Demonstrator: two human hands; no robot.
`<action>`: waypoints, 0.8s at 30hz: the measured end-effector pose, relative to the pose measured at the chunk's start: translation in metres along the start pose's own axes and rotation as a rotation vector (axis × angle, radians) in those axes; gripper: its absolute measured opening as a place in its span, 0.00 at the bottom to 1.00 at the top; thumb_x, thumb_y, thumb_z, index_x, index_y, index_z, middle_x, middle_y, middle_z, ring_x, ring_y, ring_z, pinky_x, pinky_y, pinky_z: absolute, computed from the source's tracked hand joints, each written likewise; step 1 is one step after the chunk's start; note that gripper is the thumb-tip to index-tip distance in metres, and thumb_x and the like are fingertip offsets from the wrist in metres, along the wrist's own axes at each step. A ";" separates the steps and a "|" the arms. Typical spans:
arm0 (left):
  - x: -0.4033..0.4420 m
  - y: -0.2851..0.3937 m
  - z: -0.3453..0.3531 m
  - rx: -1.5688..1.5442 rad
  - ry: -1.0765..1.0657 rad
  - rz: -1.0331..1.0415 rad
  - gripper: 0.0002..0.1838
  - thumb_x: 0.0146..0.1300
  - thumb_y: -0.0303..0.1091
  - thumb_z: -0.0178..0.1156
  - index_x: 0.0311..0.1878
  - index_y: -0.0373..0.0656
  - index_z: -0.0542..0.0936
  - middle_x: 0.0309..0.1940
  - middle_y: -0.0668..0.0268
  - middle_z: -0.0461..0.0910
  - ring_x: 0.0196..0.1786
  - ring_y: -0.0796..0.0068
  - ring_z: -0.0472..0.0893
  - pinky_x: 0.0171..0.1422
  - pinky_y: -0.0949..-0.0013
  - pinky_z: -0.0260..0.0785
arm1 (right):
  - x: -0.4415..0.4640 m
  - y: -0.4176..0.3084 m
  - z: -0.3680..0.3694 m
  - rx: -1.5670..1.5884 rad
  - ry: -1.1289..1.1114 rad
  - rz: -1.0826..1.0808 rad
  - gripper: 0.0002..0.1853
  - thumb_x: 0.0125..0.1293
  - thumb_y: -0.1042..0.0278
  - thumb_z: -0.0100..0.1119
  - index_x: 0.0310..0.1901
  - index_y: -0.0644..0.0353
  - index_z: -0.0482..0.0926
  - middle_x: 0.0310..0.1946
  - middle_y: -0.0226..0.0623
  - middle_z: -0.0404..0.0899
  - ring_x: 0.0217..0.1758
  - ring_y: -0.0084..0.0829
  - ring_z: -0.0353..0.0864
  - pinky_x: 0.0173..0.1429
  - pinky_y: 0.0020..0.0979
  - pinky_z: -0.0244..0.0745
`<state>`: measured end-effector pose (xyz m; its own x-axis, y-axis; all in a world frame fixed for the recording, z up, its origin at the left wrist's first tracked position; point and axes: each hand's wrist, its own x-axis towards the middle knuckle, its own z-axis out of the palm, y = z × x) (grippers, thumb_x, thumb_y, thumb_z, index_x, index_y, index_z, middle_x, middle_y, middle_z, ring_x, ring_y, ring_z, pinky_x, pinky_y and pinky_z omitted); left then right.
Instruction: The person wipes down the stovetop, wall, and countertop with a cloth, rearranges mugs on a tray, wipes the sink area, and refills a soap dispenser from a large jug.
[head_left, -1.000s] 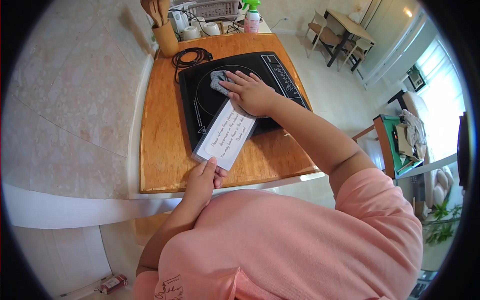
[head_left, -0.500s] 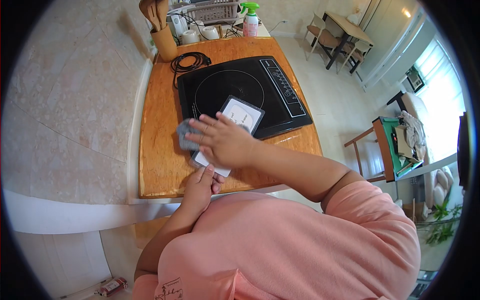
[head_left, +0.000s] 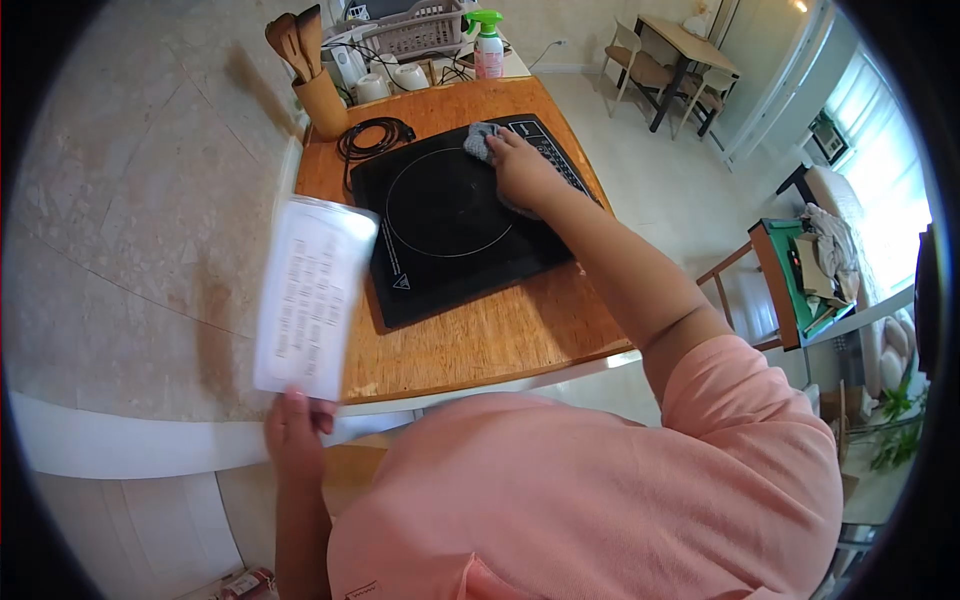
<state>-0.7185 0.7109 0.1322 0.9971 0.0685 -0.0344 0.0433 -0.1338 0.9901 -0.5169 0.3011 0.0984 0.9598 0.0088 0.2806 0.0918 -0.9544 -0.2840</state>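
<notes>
My left hand (head_left: 299, 432) pinches the lower end of a laminated card (head_left: 312, 300), raised in front of the wall at the left of the counter. Lines of print run along the card, too blurred to read. On the far right part of the black induction cooktop (head_left: 440, 240), my right hand (head_left: 525, 172) presses a grey cloth (head_left: 481, 141) beside the control panel (head_left: 552, 150). Some of the cloth is hidden under the hand.
The cooktop rests on a wooden counter (head_left: 480, 340). Behind it lie a coiled black cord (head_left: 375, 137) and a holder (head_left: 321, 107) of wooden utensils. A spray bottle (head_left: 488, 50), white cups (head_left: 410, 76) and a grey basket (head_left: 415, 35) stand farther back.
My left hand has lifted the card off the cooktop and swung it left. My right hand has moved from over the card to the cooktop's far right, taking the cloth along.
</notes>
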 end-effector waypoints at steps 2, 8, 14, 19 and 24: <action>0.011 0.009 -0.007 0.000 0.048 0.033 0.19 0.78 0.44 0.47 0.37 0.39 0.76 0.23 0.67 0.76 0.23 0.81 0.68 0.30 0.75 0.62 | -0.005 -0.025 0.014 -0.055 -0.015 -0.043 0.27 0.64 0.72 0.50 0.67 0.65 0.69 0.70 0.49 0.65 0.74 0.48 0.64 0.75 0.40 0.62; 0.061 0.034 0.038 0.025 0.067 0.069 0.20 0.78 0.46 0.47 0.38 0.39 0.77 0.25 0.69 0.76 0.23 0.83 0.66 0.29 0.76 0.60 | -0.077 -0.143 0.026 0.128 -0.016 -0.581 0.28 0.73 0.49 0.49 0.66 0.59 0.71 0.70 0.53 0.64 0.73 0.50 0.65 0.75 0.45 0.59; 0.108 0.025 0.087 0.147 -0.130 0.075 0.22 0.78 0.45 0.47 0.39 0.36 0.79 0.25 0.69 0.77 0.22 0.84 0.66 0.27 0.76 0.60 | -0.127 -0.100 -0.010 0.152 0.028 -0.771 0.27 0.64 0.54 0.63 0.62 0.57 0.75 0.68 0.44 0.68 0.71 0.44 0.68 0.73 0.44 0.62; 0.123 0.028 0.112 0.116 -0.297 -0.113 0.20 0.78 0.46 0.48 0.43 0.38 0.78 0.25 0.70 0.74 0.20 0.86 0.65 0.22 0.80 0.56 | -0.170 -0.028 -0.055 0.088 0.065 -0.527 0.28 0.56 0.60 0.70 0.59 0.57 0.77 0.64 0.42 0.72 0.68 0.44 0.69 0.70 0.44 0.65; 0.136 0.032 0.127 0.130 -0.359 -0.262 0.25 0.78 0.51 0.45 0.43 0.36 0.79 0.25 0.68 0.76 0.20 0.84 0.66 0.23 0.78 0.59 | -0.199 0.025 -0.081 -0.004 0.133 -0.286 0.20 0.61 0.66 0.65 0.56 0.56 0.79 0.61 0.41 0.74 0.65 0.45 0.70 0.69 0.42 0.66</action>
<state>-0.5734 0.5901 0.1418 0.9091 -0.2270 -0.3493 0.2820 -0.2818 0.9171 -0.7266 0.2513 0.1094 0.8520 0.2381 0.4663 0.3515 -0.9202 -0.1724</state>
